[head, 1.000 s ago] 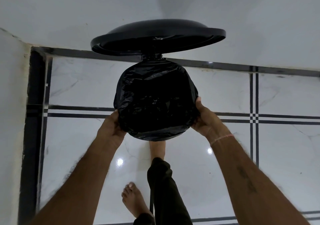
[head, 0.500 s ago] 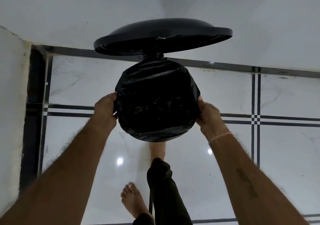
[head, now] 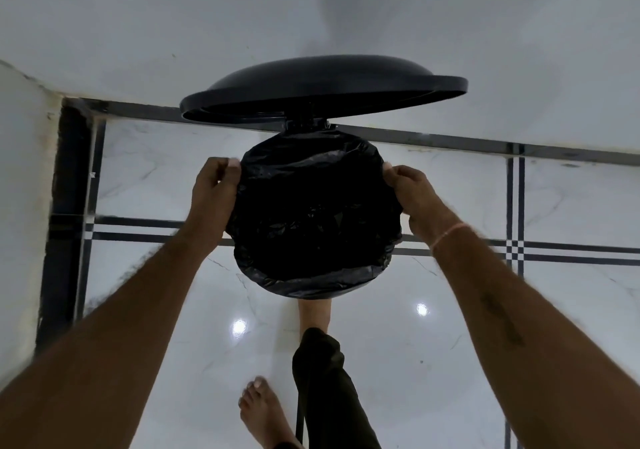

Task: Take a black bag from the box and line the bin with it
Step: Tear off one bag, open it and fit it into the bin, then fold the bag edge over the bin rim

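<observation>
A black bag [head: 313,227] fills the round mouth of the bin, and its edge is folded over the rim all the way round. The bin's black lid [head: 323,88] stands raised behind it, against the white wall. My left hand [head: 214,189] pinches the bag's folded edge at the upper left of the rim. My right hand [head: 414,190] grips the folded edge at the upper right. The bin's body is hidden under the bag. No box is in view.
The bin stands on a glossy white marble floor [head: 467,327] with black inlay lines, close to a white wall [head: 173,26]. One bare foot [head: 313,313] sits at the bin's base and another [head: 263,410] stands nearer me. A wall corner lies at the left.
Both hands have slid from the near sides of the rim up along it to the far sides. The bag's edge sits smoother around the rim.
</observation>
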Motion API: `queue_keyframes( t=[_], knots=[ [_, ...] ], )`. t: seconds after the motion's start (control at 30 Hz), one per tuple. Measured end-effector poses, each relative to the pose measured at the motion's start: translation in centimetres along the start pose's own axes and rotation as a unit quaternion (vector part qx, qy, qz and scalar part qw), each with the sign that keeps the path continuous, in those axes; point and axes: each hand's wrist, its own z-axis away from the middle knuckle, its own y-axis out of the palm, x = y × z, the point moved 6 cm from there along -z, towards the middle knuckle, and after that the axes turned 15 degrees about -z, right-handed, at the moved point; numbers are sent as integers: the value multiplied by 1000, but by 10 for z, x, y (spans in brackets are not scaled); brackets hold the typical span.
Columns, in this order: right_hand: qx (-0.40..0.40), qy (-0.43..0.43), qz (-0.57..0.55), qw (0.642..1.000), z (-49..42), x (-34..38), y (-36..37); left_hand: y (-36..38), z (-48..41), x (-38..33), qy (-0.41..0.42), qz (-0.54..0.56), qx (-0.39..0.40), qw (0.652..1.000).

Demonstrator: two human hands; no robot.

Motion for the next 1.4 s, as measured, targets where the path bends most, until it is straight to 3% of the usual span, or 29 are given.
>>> queue_keyframes(
  t=[0.17, 0.27, 0.57, 0.67, 0.83, 1.0, 1.13, 1.27, 1.4],
  knots=[
    [3, -45, 42, 998, -25, 26, 26, 9, -29, -27, 5, -53, -20, 998],
    [31, -26, 11, 999, -18, 32, 29, 13, -35, -28, -36, 17, 11, 999],
    [138, 16, 59, 989, -50, 56, 59, 29, -56, -52, -21, 22, 116, 993],
    [117, 26, 14, 993, -49, 52, 49, 25, -53, -46, -36, 44, 83, 995],
    [67, -35, -23, 997, -38, 49, 40, 14, -40, -30, -37, 54, 50, 997],
    [-50, -82, -152, 984, -13, 55, 14, -13, -20, -27, -69, 50, -66, 994],
    [-87, -82, -257, 959, 40, 80, -6, -32, 19, -46, -116, 143, -45, 982],
    [-40, -113, -195, 973, 86, 136, -7, -58, 53, -89, -139, 235, -15, 962],
    [24, -113, -24, 993, 113, 164, 14, -58, 73, -125, -113, 168, 47, 978]
  ],
)
